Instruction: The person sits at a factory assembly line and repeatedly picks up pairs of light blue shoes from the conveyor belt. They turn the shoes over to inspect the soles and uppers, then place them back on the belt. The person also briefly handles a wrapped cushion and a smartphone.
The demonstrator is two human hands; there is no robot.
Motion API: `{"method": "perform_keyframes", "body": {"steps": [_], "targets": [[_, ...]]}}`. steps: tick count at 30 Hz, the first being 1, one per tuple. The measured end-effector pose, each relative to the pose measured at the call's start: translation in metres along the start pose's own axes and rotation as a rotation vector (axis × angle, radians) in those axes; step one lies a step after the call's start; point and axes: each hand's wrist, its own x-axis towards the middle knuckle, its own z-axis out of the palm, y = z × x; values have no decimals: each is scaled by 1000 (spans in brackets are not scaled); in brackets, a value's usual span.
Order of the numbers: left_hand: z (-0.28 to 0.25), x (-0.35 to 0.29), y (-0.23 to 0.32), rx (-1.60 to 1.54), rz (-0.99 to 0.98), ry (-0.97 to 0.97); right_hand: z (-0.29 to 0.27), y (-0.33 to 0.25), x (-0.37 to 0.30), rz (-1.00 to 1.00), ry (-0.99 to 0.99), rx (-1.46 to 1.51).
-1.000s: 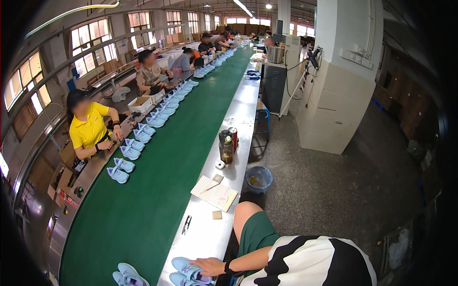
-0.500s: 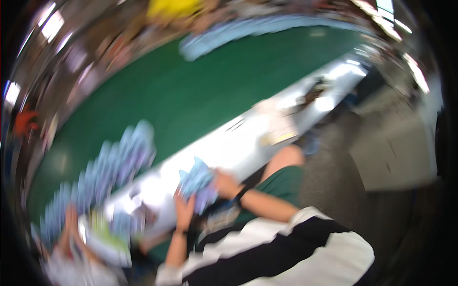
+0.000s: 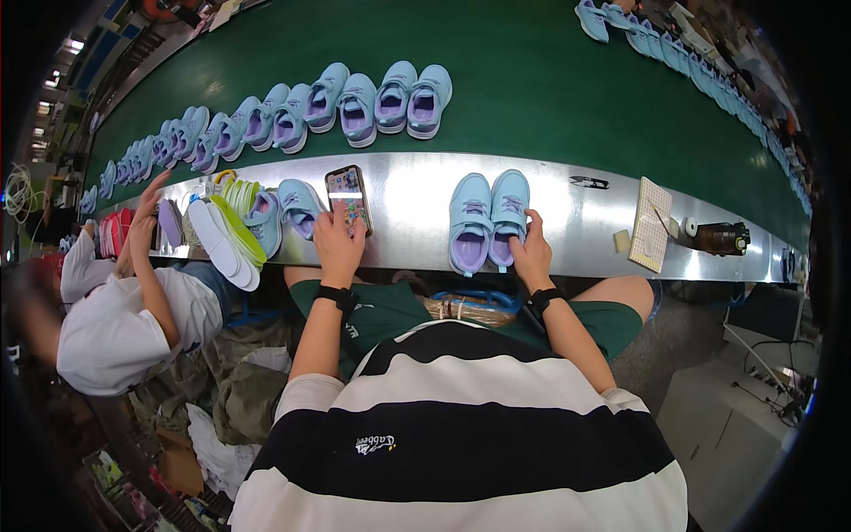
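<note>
A pair of light-blue shoes with lilac linings stands on the metal ledge in front of me, toes pointing away. My right hand is at the heel of the right shoe, thumb and fingers closed around its back edge. The left shoe stands close beside it, untouched. My left hand reaches over the lower end of a phone with a lit screen, fingers stretched out and apart, fingertips at the screen. Left of the phone lies another light-blue shoe, tilted.
A row of shoes stands on the green belt; more line its far right side. On the left, a co-worker sits by insoles. A notepad and dark jar rest on the metal ledge at right.
In the blurred earlier frame, both my hands held light-blue shoes together before me. Now the pair stands on the ledge; my left hand has let go and moved to the phone. The view has turned.
</note>
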Motion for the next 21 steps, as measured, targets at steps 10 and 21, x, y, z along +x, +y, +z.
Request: {"method": "perform_keyframes", "body": {"steps": [10,21], "targets": [[26,51,1,101,-16,-112,-3,-3,1,9,-10,18],[32,48,-11,58,-107,-92,-1,-1,1,-5,10,16]]}}
